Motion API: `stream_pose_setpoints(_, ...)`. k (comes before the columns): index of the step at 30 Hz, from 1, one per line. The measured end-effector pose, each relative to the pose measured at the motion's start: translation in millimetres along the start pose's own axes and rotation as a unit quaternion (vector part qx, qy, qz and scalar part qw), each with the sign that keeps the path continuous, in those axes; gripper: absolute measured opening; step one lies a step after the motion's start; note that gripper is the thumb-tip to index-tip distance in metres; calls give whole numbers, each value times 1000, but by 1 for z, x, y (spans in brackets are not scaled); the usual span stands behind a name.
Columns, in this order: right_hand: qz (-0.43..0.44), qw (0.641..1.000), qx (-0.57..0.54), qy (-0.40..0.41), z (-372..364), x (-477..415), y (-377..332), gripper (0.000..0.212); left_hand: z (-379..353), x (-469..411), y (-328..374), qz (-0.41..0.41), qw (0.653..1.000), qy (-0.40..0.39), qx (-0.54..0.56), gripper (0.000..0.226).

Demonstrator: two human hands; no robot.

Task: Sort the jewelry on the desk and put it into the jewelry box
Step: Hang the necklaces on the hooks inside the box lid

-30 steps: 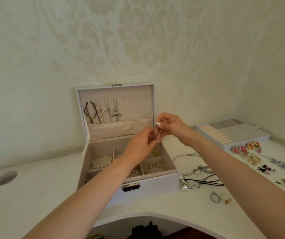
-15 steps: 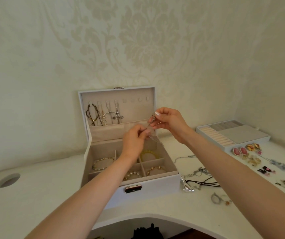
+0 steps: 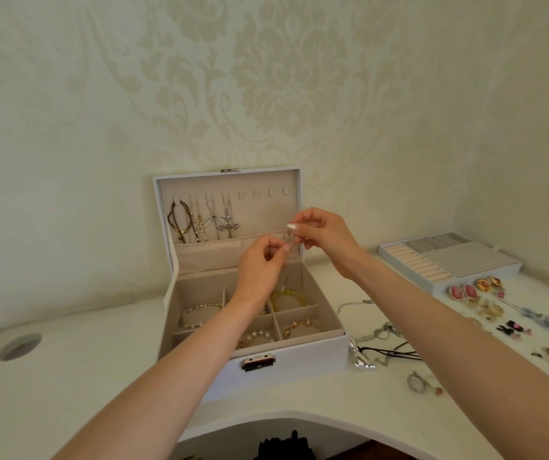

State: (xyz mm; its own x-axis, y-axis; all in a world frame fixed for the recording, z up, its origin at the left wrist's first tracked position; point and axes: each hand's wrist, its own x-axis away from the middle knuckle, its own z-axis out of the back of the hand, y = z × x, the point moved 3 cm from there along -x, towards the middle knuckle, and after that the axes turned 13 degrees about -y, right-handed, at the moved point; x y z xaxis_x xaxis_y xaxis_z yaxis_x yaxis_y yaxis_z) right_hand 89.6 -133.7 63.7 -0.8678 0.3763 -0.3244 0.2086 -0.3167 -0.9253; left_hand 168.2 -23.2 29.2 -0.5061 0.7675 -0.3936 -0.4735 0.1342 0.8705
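A white jewelry box [image 3: 299, 363] stands open on the desk, its lid upright with several necklaces [image 3: 203, 222] hung on hooks at the left. Bracelets [image 3: 200, 313] lie in the lower compartments. My left hand [image 3: 259, 263] and my right hand [image 3: 319, 232] are raised in front of the lid's pocket, both pinching a thin silver chain [image 3: 289, 242] between their fingertips. The chain's loose end dangles down over the box [image 3: 285, 280]. Most of the chain is hidden by my fingers.
A white ring tray [image 3: 485, 270] sits at the back right. Loose earrings [image 3: 465, 292], silver necklaces [image 3: 382, 333], a black cord pendant [image 3: 362, 358] and small clips [image 3: 512, 328] lie on the desk right of the box. A round cable hole [image 3: 19, 346] is at the left.
Both hands have risen from above the box compartments to the height of the lid's pocket, with the thin chain still held between them.
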Motion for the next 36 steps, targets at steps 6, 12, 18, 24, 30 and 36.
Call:
stream_pose_setpoints(6, -8, 1000, -27, 7, 2, 1, 2, 7, 2, 1, 0, 11, 1000, 14, -19, 15)
stream_pose_setpoints(12, -3, 998, -60, 10, 5, 0, 1, 5, 0, -1, -12, 106, 994, -8, -40, 16)
stream_pose_setpoints(18, 0, 994, -110, -9, 3, 1, 1, 8, -2, 0, -16, 169, 983, -49, -57, 2)
stream_pose_setpoints(24, -10, 992, -117, -39, 1, 2, 1, 15, -4, 0, -15, 149, 982, -85, -73, 19)
stream_pose_setpoints(30, 1, 987, -146, -73, -4, 1, 2, 18, -6, 5, -2, 159, 973, -119, 117, 15)
stream_pose_setpoints(36, -13, 977, -187, -102, -10, 3, 3, 20, -6, 1, -6, 167, 940, -121, 271, 22)
